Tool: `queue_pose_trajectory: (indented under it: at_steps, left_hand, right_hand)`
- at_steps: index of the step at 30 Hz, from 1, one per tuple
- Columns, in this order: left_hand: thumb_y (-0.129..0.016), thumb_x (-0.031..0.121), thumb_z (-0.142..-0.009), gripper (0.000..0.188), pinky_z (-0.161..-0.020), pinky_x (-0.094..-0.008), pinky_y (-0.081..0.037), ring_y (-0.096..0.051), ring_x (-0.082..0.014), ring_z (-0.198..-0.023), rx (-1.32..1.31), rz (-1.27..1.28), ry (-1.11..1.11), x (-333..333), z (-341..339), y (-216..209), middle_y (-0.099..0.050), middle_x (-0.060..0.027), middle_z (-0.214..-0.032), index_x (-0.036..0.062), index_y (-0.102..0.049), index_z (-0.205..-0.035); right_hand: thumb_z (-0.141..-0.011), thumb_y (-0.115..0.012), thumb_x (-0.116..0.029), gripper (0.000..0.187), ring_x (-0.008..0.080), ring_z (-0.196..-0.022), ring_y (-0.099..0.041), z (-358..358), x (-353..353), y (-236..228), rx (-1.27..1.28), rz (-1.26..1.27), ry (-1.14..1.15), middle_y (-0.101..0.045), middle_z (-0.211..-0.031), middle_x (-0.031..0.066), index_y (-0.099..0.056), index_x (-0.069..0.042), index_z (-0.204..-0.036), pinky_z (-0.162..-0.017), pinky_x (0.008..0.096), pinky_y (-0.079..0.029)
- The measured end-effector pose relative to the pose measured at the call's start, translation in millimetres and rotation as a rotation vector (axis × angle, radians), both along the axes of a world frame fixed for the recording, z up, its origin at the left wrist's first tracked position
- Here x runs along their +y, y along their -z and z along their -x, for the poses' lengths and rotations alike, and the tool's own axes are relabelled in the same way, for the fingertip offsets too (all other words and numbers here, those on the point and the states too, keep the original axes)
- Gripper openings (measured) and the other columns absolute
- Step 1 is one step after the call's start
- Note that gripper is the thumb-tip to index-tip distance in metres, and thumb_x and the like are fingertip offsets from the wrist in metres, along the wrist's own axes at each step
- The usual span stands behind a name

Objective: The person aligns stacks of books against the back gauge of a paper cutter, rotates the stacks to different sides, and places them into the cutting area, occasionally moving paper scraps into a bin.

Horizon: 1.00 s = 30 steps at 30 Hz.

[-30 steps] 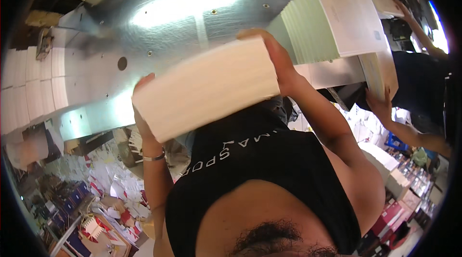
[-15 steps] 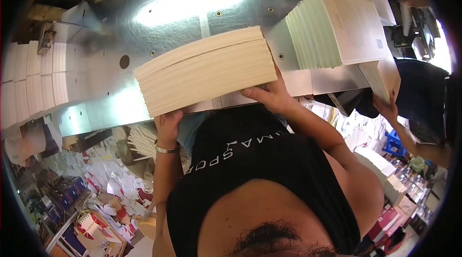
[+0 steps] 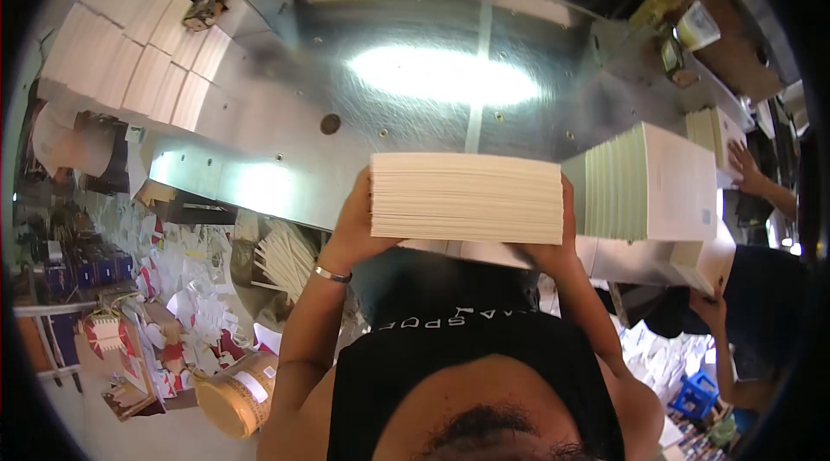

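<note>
Paper stack [image 3: 467, 199] levelled, ridged oblong, shiny metal tabletop [image 3: 424, 126]

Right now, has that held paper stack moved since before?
Yes: the paper stack appears nearer the person. Its right end reached past the dark round spot on the metal table; now its whole top edge falls short.

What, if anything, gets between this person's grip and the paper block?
Nothing visible: the left grip is against the left end of the paper block, the right grip against its right end. The pale stack beyond the right grip stands outside.
</note>
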<state>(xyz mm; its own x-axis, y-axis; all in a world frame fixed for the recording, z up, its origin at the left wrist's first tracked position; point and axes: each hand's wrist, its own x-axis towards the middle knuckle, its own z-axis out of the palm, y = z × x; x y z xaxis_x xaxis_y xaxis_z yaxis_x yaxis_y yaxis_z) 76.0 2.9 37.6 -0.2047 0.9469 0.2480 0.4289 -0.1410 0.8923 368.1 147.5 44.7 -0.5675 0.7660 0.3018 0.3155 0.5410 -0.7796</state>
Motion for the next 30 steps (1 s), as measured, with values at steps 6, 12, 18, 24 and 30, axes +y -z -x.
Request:
queue_pose_trajectory:
  at_steps: [6, 12, 18, 24, 30]
  left_hand:
    - [-0.092, 0.030, -0.062, 0.109, -0.114, -0.0383, -0.034, -0.045, -0.0257, -0.135, 0.088, 0.161, 0.087, 16, 23, -8, -0.048, -0.0156, -0.144, 0.0014, -0.031, -0.149]
    - [-0.071, 0.061, -0.082, 0.119, -0.101, -0.0353, -0.043, -0.054, -0.0217, -0.119, -0.142, -0.174, 0.054, 79, 116, -111, -0.053, -0.0149, -0.132, 0.0101, 0.003, -0.159]
    - [-0.061, 0.073, -0.081, 0.123, -0.080, -0.0302, -0.051, -0.068, -0.0206, -0.077, 0.358, -0.299, -0.618, 181, 212, -318, -0.068, -0.0094, -0.078, -0.0083, -0.003, -0.154]
    - [-0.040, 0.085, -0.080, 0.124, -0.096, -0.0393, -0.049, -0.070, -0.0341, -0.102, 0.535, -0.345, -0.774, 247, 277, -377, -0.072, -0.0232, -0.087, -0.0112, -0.011, -0.153]
    - [-0.047, 0.079, -0.085, 0.115, -0.082, -0.0343, -0.052, -0.072, -0.0295, -0.087, 0.718, -0.110, -0.864, 227, 262, -396, -0.071, -0.0200, -0.086, -0.0064, -0.016, -0.155]
  right_hand:
    - [-0.057, -0.090, -0.028, 0.109, 0.0337, -0.118, -0.052, 0, 18, -75, 0.026, -0.112, -0.164, -0.054, -0.126, 0.0182, -0.034, -0.003, -0.147, -0.105, 0.0440, -0.040]
    - [-0.053, -0.082, -0.020, 0.095, 0.0368, -0.112, -0.053, 14, 21, -125, -0.325, -0.222, -0.354, -0.055, -0.121, 0.0170, -0.049, -0.008, -0.141, -0.100, 0.0464, -0.043]
    - [-0.050, -0.080, -0.018, 0.087, 0.0363, -0.111, -0.052, 18, 24, -124, -0.287, -0.134, -0.348, -0.055, -0.117, 0.0162, -0.059, -0.009, -0.133, -0.099, 0.0438, -0.045]
    - [-0.048, -0.080, -0.017, 0.085, 0.0363, -0.112, -0.052, 18, 24, -118, -0.231, -0.112, -0.302, -0.055, -0.117, 0.0169, -0.061, -0.009, -0.131, -0.100, 0.0435, -0.044]
    - [-0.051, -0.081, -0.021, 0.087, 0.0360, -0.112, -0.052, 19, 21, -121, -0.254, -0.140, -0.348, -0.055, -0.117, 0.0159, -0.058, -0.010, -0.134, -0.100, 0.0431, -0.043]
